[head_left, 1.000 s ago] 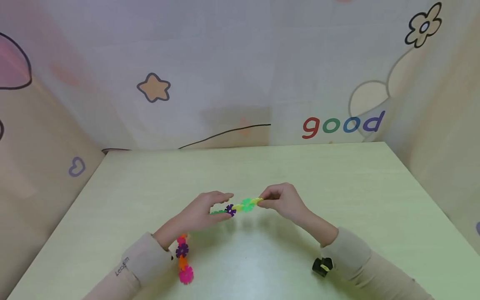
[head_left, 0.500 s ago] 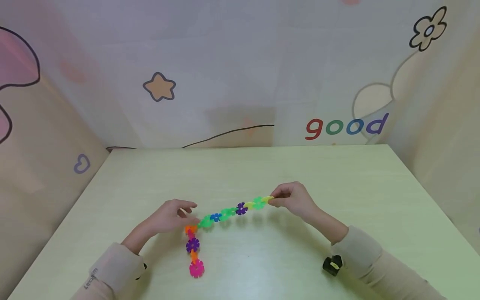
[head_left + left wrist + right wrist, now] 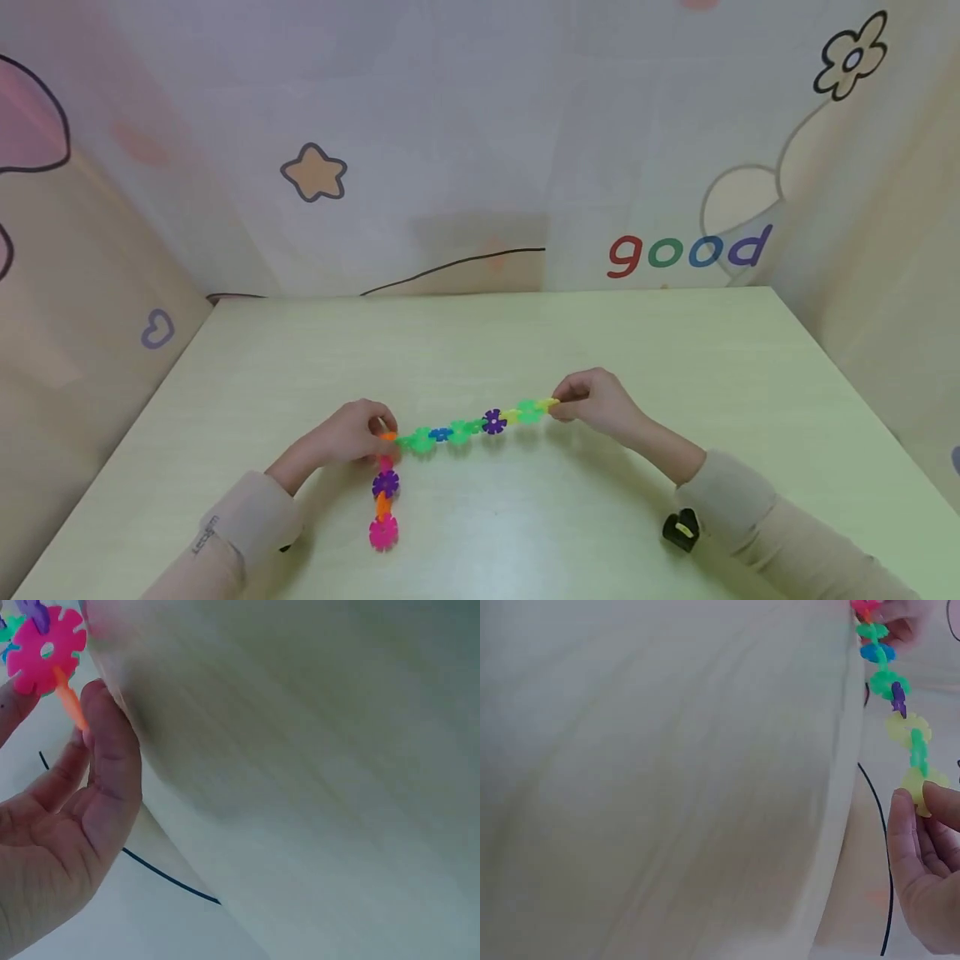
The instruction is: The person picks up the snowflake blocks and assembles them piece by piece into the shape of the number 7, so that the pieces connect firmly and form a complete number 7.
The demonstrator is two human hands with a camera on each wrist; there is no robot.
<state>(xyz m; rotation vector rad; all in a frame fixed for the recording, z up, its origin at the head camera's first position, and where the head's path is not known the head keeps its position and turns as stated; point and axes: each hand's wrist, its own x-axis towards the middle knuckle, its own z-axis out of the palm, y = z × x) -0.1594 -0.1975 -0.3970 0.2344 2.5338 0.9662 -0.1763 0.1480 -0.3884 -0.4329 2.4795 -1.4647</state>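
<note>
A chain of plastic snowflake building discs (image 3: 459,432) stretches between both hands above the table, in green, blue, purple and yellow. My right hand (image 3: 603,402) pinches the yellow disc (image 3: 916,784) at its right end between thumb and fingers. At the other end my left hand (image 3: 352,433) grips the chain by an orange disc (image 3: 71,703), where it bends. From that bend a shorter stretch hangs toward the front, with a purple disc (image 3: 386,483) and a pink disc (image 3: 383,532) at its tip. The left fingers partly hide the bend.
The pale wooden table (image 3: 480,350) runs back to a printed curtain (image 3: 480,150) with drawings and the word "good". Curtains also stand on both sides. A black wrist camera (image 3: 681,530) sits under the right sleeve.
The left hand drew back leftward along the chain, uncovering its middle, and closed its fingers at the orange disc. The right hand shifted slightly right, still pinching the yellow end.
</note>
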